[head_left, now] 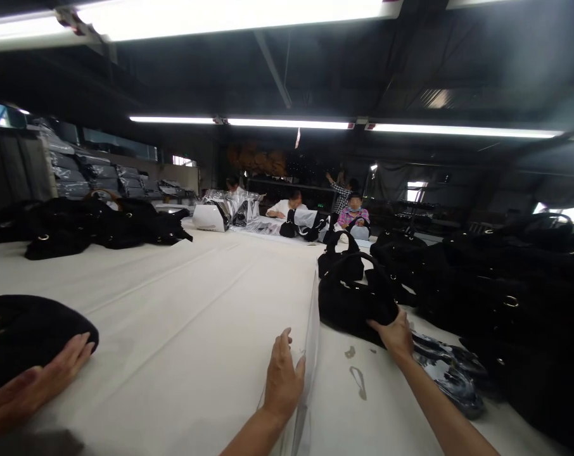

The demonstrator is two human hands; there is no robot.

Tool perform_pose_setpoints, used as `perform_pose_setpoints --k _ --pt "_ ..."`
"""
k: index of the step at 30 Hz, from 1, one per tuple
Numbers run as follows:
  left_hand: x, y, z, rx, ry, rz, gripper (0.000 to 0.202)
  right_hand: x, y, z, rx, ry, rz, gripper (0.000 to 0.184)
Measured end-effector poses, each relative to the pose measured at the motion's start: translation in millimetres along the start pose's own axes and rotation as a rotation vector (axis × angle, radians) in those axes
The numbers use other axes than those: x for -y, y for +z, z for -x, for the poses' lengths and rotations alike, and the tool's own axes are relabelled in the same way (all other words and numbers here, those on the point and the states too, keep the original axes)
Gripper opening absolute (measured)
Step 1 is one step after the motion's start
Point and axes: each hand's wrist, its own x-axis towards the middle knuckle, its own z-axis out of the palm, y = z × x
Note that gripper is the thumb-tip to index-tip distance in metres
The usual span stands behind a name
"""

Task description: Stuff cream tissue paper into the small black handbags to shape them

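Observation:
My right hand point(397, 337) grips the lower right side of a black handbag point(348, 304), thumb in front and fingers behind. The bag stands upright on the white-covered table with its handle arching up. My left hand point(284, 373) is raised over the table to the left of the bag, fingers stretched and apart from it, holding nothing. It is close to a clear plastic sheet or bag edge point(310, 342) that runs along the table. Directly behind the held bag stands another black handbag point(339, 256).
A heap of black bags point(477, 278) fills the right side, with shiny plastic packaging point(451, 370) before it. At left, a co-worker's hands point(54, 373) touch a black bag point(35, 335). More black bags point(101, 221) lie farther back. Several people sit or stand beyond the table.

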Motion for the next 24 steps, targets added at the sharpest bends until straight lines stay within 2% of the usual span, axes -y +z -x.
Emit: perform_pose_setpoints --k 2,4,6,9,12,15,19,24 --pt "2 2.9 -1 0.000 -0.003 0.005 0.055 1 14 -20 -0.020 -0.001 0.007 0.104" --pt "3 4.1 -1 0.014 -0.015 0.014 0.056 3 26 -28 -0.062 0.001 0.015 0.106" --pt "4 3.7 -1 0.020 -0.050 0.021 0.057 5 34 -22 -0.135 -0.023 0.033 0.104" --pt "-1 2.6 1 0.041 -0.091 0.031 0.058 6 40 6 -0.200 -0.188 0.108 0.080" --pt "-12 1.8 7 0.125 -0.077 0.060 0.060 5 42 34 -0.115 -0.429 0.268 0.056" --pt "-21 0.0 15 0.195 -0.064 0.079 0.061 6 51 41 0.018 -0.542 0.368 0.054" --pt "-18 -0.3 22 0.243 -0.046 0.103 0.060 8 72 18 0.083 -0.527 0.405 0.060" --pt "1 4.3 27 0.277 -0.053 0.145 0.064 14 99 -22 0.122 -0.475 0.375 0.063"
